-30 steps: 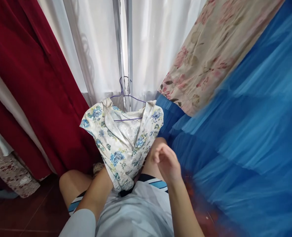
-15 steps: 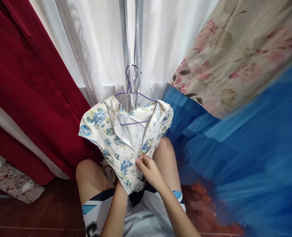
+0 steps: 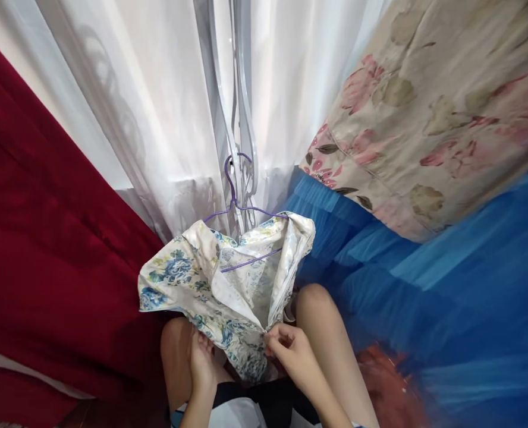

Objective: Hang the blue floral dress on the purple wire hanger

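Observation:
A white blouse with blue flowers (image 3: 188, 279) hangs on a purple wire hanger (image 3: 241, 208) hooked on a metal window grille (image 3: 235, 101). Its lower part drapes down between my bare knees. My right hand (image 3: 291, 351) pinches the front edge of the blouse near where the two front panels meet. My left hand (image 3: 201, 368) grips the blouse's lower left panel, fingers curled into the fabric against my left knee.
A dark red curtain (image 3: 54, 238) fills the left side. Sheer white curtains (image 3: 157, 119) hang behind the blouse. At the right hang a beige cloth with pink flowers (image 3: 424, 119) and blue tulle fabric (image 3: 446, 309). A red tiled floor (image 3: 380, 380) shows below.
My view has tilted up and closer. My right hand moved from the air onto the blouse front and now pinches it lower down; my left hand came out onto the lower panel.

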{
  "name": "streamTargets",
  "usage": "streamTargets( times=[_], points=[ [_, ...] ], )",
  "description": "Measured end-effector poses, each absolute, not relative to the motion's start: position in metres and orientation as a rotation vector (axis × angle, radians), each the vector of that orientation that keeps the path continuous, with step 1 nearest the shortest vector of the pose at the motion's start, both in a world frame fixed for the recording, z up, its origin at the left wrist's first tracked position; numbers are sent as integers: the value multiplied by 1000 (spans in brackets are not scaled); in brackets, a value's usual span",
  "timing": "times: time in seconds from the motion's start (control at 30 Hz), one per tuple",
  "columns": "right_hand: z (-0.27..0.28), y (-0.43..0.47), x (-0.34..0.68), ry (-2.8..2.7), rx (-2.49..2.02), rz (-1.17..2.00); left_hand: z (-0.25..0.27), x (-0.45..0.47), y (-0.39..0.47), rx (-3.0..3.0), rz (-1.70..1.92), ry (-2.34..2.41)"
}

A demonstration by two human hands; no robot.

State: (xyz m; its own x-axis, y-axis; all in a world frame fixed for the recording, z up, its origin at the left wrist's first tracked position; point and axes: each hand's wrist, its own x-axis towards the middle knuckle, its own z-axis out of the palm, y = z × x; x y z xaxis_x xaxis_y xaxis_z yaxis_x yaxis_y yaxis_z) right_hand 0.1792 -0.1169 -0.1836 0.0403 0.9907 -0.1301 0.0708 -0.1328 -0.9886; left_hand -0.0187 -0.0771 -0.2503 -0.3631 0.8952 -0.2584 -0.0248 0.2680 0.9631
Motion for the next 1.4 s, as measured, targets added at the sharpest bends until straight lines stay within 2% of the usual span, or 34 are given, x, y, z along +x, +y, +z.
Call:
streamTargets(
  times=[0.17, 0.37, 0.53, 0.77, 1.0, 1.13, 1.4],
  points=[
    [-178, -124, 167, -1141, -1326, 1333, -251, -26, -107, 944, 1379, 1540],
    [-178, -112, 178, -1263, -1257, 1514, -262, 46, -131, 1317, 1447, 1430],
    [-179, -98, 197, -1362, -1166, 1596, -249, 84, -136, 1396, 1566, 1616],
    [-181, -115, 183, -1221, -1074, 1665, -221, 71, -150, 1595, 1412, 1653],
    [-186, -151, 169, -1064, -1088, 1476, -213, 50, -161, 1877, 1179, 1527],
    [-156, -146, 179, -1092, -1055, 1378, -202, 57, -165, 2032, 1132, 1419],
    [-39, -62, 192, -1130, -829, 1199, -203, 105, -184, 2143, 913, 1455]
  ],
)
